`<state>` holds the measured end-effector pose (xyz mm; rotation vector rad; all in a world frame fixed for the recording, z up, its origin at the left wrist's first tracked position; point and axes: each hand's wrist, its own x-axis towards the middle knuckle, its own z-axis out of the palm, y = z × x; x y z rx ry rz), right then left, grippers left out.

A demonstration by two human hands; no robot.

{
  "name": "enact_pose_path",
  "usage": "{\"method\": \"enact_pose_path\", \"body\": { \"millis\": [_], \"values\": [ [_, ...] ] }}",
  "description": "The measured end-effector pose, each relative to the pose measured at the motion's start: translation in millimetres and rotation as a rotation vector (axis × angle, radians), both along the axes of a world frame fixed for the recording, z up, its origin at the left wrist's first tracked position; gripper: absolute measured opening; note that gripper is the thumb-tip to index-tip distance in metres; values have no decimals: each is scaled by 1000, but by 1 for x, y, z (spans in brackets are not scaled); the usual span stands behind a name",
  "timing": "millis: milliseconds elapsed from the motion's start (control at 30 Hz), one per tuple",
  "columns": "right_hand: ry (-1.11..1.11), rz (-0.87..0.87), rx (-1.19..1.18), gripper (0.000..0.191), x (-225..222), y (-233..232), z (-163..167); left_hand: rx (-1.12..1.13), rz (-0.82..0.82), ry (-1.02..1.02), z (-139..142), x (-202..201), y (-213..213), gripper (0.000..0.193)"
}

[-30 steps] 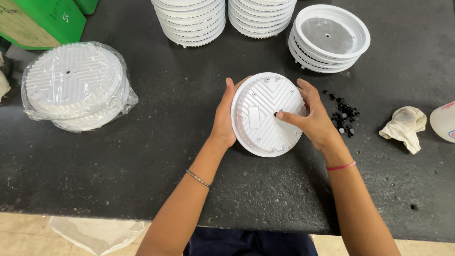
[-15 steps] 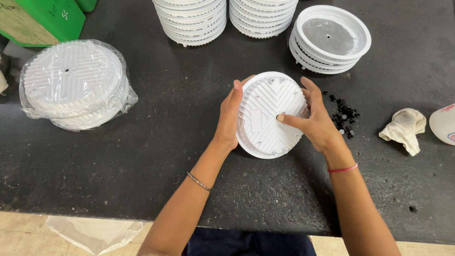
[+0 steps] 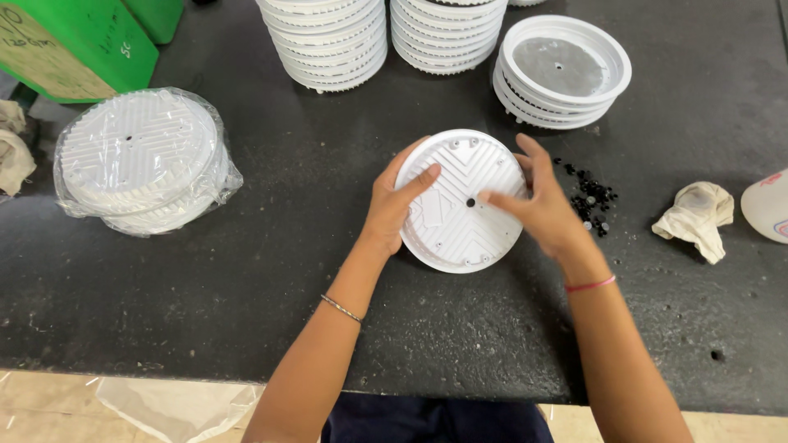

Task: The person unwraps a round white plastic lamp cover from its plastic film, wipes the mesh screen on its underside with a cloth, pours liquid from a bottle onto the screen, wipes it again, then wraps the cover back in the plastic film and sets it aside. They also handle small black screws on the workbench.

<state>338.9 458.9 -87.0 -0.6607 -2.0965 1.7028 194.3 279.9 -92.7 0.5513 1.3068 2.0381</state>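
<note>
A round white ribbed plastic disc (image 3: 456, 215) with a small centre hole lies tilted on the black table (image 3: 246, 287), held between both hands. My left hand (image 3: 396, 199) grips its left rim, fingers lying over the ribbed face. My right hand (image 3: 542, 207) holds the right rim, its fingertips resting near the centre hole. A small heap of black screws (image 3: 593, 198) lies just right of my right hand.
Stacks of white discs (image 3: 328, 37) stand at the back, with a shorter stack (image 3: 562, 72) at the back right. A plastic-wrapped bundle of discs (image 3: 139, 160) sits left. Green boxes (image 3: 74, 41) stand at the far left, a crumpled cloth (image 3: 696, 215) right.
The disc has been turned and shifted slightly right between my hands. My left fingers now lie over its face, and my right fingertips sit by the centre hole.
</note>
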Motion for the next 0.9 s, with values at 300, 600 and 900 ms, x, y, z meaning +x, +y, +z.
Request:
{"method": "enact_pose_path", "body": {
  "millis": [300,600,900],
  "values": [
    [-42,149,-573,41,23,59,-17,99,-59,-92,-13,-10,1,58],
    [219,387,-562,34,26,61,-29,237,-99,145,-16,-32,-9,62],
    [371,-256,572,24,12,46,54,366,228,-26,-3,-71,-33,72]
  ]
}}
